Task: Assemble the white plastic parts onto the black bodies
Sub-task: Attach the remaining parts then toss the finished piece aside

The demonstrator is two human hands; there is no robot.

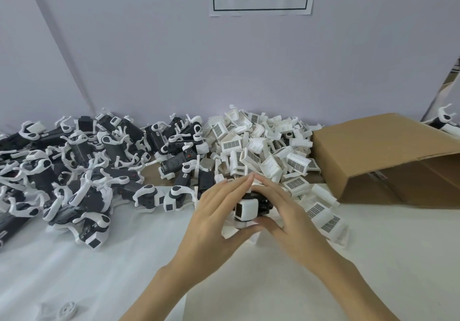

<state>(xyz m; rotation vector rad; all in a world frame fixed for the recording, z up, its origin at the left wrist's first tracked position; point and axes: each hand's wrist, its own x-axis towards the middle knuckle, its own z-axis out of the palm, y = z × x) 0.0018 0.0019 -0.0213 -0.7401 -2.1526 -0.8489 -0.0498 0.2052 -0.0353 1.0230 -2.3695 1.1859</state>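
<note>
Just below the centre of the frame, a black body (261,205) with a white plastic part (246,211) on its near end is held between both hands above the white table (249,283). It appears to be held up and close so that the white part can be pressed home, though whether it has already seated cannot be told. The left hand (219,211) is laid over the piece from the left, its fingers straight and pressed together, their tips meeting the right hand's over the top, while its thumb passes beneath. The right hand (281,211) is curled around the body from the right, fingers over the top and thumb below, so the piece sits enclosed between the two sets of fingers with only its white face showing. The supplies seem arranged for reach: a pile of loose white parts (261,143) lies just beyond the hands at centre right, beside a tipped cardboard box (388,156), and a heap of black-and-white units (82,168), apparently finished, is spread across the left of the frame.
</note>
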